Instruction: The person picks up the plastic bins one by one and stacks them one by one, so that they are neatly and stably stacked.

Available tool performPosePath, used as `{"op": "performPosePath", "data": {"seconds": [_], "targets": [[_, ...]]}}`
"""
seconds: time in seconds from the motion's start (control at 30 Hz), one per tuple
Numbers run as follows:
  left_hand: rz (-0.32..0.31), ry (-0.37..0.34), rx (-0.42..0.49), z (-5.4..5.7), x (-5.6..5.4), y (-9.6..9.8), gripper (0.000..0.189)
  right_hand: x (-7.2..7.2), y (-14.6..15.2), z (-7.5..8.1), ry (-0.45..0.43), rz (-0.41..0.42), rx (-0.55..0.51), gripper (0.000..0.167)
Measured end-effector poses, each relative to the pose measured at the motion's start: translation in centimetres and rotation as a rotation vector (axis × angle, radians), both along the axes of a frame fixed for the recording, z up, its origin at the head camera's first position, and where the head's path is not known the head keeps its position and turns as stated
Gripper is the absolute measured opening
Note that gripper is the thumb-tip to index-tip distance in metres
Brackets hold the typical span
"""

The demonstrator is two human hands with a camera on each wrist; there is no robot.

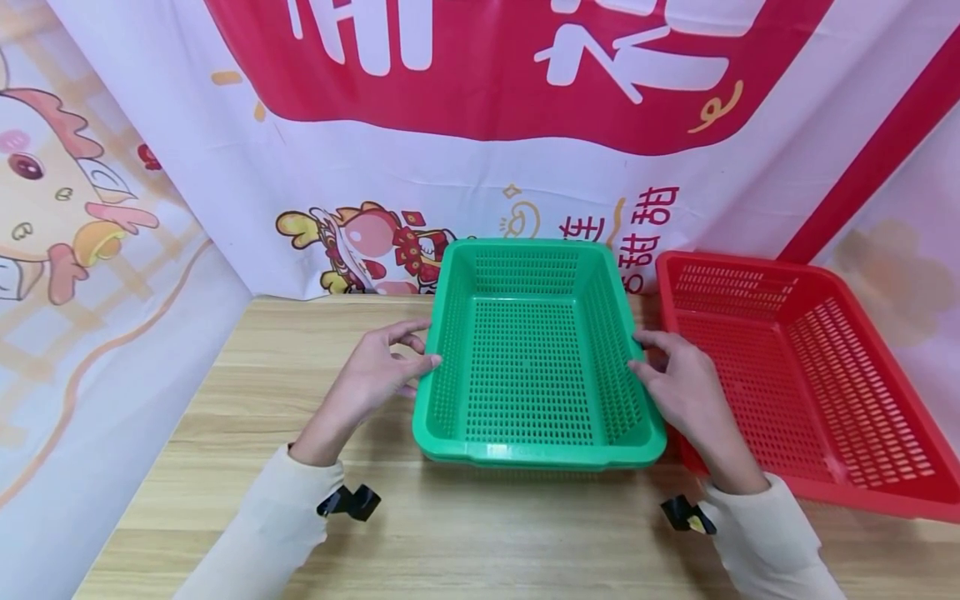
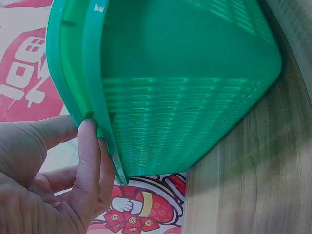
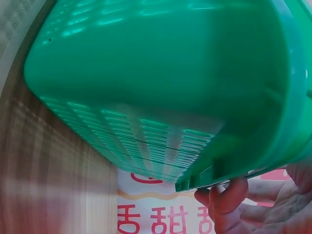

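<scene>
A green plastic basket (image 1: 536, 454) with slotted walls and floor stands upright on the wooden table, nothing visible inside it. Two rim edges, one close under the other, show in the left wrist view, as if a second green basket (image 2: 190, 53) is nested below. My left hand (image 1: 375, 367) pinches the left rim, thumb on top and fingers beneath. On the opposite side, my right hand (image 1: 682, 379) pinches the right rim in the same manner. The right wrist view shows the basket's slotted outer wall (image 3: 146, 131), with fingers curled under its lip.
A larger red basket (image 1: 862, 492) stands close at the right, partly behind my right forearm. The wooden table (image 1: 277, 400) extends left and in front of the green basket. A printed cloth (image 1: 480, 175) hangs along the table's back edge.
</scene>
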State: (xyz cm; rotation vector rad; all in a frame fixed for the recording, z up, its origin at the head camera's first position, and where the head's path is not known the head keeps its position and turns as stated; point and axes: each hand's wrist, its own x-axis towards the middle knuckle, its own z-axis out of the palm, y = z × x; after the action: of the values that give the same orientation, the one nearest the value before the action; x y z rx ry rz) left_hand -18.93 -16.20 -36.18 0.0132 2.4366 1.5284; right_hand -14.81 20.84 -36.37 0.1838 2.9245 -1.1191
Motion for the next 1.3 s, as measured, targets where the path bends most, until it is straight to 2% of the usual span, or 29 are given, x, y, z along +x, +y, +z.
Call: {"op": "performPosePath", "data": {"seconds": [0.2,0.53,1.3], "targets": [[0.002,-0.001,-0.021,-0.22,0.03,0.08,0.063,0.26,-0.06,-0.28,-0.002,0.007,0.009,0.059],[-0.002,0.006,-0.048,-0.38,0.05,0.04,0.063,0.39,-0.18,-0.52,0.052,0.034,0.015,0.051],[-0.017,-0.011,-0.040,-0.59,0.20,-0.15,0.063,0.51,-0.15,-0.41,0.041,0.047,0.016,0.053]]}}
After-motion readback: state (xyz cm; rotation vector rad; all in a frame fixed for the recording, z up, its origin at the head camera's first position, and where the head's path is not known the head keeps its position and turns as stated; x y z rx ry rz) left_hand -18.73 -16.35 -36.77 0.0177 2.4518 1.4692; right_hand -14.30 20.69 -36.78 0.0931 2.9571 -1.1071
